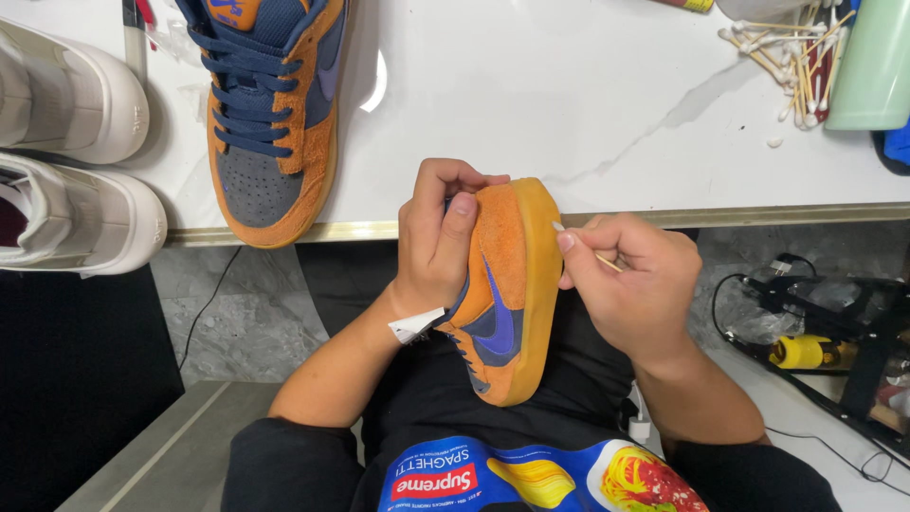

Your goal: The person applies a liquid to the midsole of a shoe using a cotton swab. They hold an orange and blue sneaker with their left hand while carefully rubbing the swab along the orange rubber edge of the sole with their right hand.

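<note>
head view, looking down past the chest to the lap: an orange suede sneaker [505,284] with navy side panels and a gum-coloured sole is held on its side just below the table edge, sole turned toward the right hand and toe pointing up toward the table. the left hand [438,245] is closed around the shoe's upper, thumb laid flat on the orange suede near the toe and the other fingers curled over the far side; a white tag [415,325] is seen sticking out beneath the wrist. the right hand [630,280] is pinched shut on a cotton swab [580,244], the stick passing between thumb and forefinger, its white tip set just beside the sole's edge; whether the tip is touching the rubber cannot be told. on the white marble table [569,114] above, a matching orange and navy sneaker [275,114] is laid with its laces up, toe near the gold-trimmed edge. two white shoes [71,156] are placed at the far left. a heap of cotton swabs [791,57] is shown at the upper right, beside a pale green bottle [877,66]. black equipment with a yellow part [806,351] is seen on the floor at the right.
</note>
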